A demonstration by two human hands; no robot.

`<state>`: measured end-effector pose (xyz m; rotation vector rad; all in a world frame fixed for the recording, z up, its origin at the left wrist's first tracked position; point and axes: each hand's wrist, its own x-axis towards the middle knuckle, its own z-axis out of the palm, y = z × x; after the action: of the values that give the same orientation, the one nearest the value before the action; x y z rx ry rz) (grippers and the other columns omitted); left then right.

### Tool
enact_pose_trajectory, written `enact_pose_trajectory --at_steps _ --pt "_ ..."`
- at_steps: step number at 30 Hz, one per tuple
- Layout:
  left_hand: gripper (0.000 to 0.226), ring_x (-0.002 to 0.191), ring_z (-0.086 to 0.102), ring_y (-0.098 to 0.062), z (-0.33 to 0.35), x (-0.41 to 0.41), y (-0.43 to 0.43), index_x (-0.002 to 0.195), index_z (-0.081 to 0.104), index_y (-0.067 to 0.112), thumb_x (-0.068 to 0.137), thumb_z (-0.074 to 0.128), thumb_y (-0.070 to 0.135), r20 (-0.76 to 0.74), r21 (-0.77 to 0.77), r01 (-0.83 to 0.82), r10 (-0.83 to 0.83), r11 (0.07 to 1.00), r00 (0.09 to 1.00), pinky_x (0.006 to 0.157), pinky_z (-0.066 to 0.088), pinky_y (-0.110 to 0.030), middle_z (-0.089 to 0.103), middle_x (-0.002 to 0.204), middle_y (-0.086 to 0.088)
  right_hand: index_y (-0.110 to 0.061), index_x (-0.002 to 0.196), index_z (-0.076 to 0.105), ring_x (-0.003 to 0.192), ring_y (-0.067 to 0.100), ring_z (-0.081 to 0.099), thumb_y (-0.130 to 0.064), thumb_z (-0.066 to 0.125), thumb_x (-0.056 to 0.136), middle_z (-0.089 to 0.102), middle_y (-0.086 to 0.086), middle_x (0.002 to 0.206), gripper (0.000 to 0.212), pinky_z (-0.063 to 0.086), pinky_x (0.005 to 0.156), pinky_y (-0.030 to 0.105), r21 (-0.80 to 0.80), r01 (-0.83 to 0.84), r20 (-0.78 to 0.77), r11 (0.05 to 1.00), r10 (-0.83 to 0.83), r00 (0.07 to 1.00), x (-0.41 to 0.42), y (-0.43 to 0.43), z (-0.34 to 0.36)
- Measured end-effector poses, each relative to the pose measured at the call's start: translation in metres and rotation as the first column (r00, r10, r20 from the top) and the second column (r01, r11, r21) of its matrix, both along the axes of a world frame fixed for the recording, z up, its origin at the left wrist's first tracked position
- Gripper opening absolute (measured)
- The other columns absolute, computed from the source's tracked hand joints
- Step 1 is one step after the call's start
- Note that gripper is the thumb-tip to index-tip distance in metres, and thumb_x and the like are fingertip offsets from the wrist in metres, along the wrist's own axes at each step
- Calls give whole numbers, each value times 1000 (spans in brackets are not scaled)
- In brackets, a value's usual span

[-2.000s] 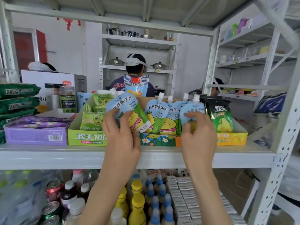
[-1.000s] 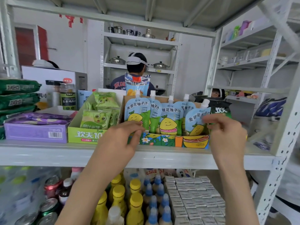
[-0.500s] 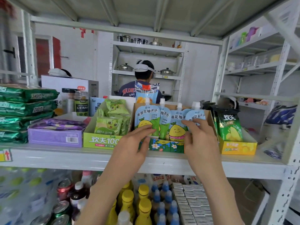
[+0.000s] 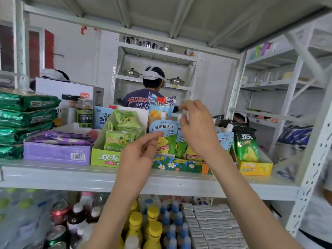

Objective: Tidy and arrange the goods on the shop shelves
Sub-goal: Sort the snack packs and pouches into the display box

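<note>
Shelf (image 4: 71,175): bears flowered box (image 4: 172,165). Juice pouches (image 4: 162,139): upright in box, spouts up. Left hand (image 4: 138,155): fingers relaxed, forefinger touching front pouch; should steady the row. Right hand (image 4: 197,130): pinches a spout cap (image 4: 180,117); square pouches by caps, gently. Earlier: right hand lay flat across pouch fronts.

Pale-blue juice pouches (image 4: 161,126) with white caps carry yellow fruit faces over green; their tray (image 4: 172,165) is green, dotted with white daisies. Alongside are a lilac box (image 4: 53,153), a lime-green box (image 4: 106,158) and a yellow box (image 4: 255,168), plus yellow-capped bottles (image 4: 135,220) and blue-capped bottles (image 4: 166,221).
</note>
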<state>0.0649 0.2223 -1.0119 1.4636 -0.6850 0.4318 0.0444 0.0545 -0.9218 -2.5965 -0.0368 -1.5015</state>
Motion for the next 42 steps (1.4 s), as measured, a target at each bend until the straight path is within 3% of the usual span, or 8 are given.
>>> enact_pose_trajectory --at_steps 9,14,17,22,27,33,38,42 --pt "27 118 66 -8 17 -6 13 123 73 21 104 55 16 -78 -365 231 -277 902 958 98 57 -35 71 125 3 -5 149 32 130 36 48 -31 57 100 50 15 145 60 40 103 44 142 302 -434 943 -215 875 91 25 58" --pt "29 107 72 -19 12 2 20 122 71 13 107 47 9 -142 -394 235 -311 889 940 90 60 -35 76 112 -4 -2 126 56 110 29 62 -30 70 97 60 16 135 43 48 81 31 170 261 -615 950 -104 781 108 27 76" --pt "31 101 73 -23 10 5 23 119 71 14 106 44 6 -176 -369 202 -282 907 943 83 62 -34 77 105 -4 -6 90 58 83 26 67 -23 79 90 72 17 115 28 47 56 30 260 244 -580 934 -51 813 114 14 78" --pt "33 95 74 -25 10 9 35 113 72 12 104 42 2 -214 -349 133 -217 928 953 80 63 -43 78 96 -6 -1 132 57 67 39 75 -6 72 94 66 23 117 41 63 73 52 416 103 -495 903 131 859 109 0 74" --pt "27 94 72 -30 11 7 46 108 72 11 102 47 3 -220 -372 78 -169 925 961 75 64 -39 77 92 -7 -13 118 61 62 28 72 -7 59 102 68 10 97 17 63 55 43 406 -122 -47 906 154 987 85 3 91" --pt "21 107 67 -19 16 4 58 106 73 29 103 55 19 -175 -424 -35 -44 905 984 78 62 -43 69 116 9 -12 108 52 63 18 65 -9 46 105 63 11 91 7 58 53 33 434 -520 375 736 377 847 14 33 86" --pt "22 116 60 0 23 -7 67 124 61 43 103 53 43 -88 -423 -98 67 901 994 94 56 -42 62 125 24 0 115 57 57 26 59 -5 49 105 63 18 84 14 55 49 35 605 -655 390 452 549 739 -53 57 38" --pt "33 108 68 -3 29 -10 81 118 68 40 93 59 60 -61 -156 11 -20 988 998 100 53 -44 73 112 17 -5 99 60 51 29 54 -9 51 104 61 16 66 11 49 47 33 680 -653 334 333 652 681 -74 68 -16"
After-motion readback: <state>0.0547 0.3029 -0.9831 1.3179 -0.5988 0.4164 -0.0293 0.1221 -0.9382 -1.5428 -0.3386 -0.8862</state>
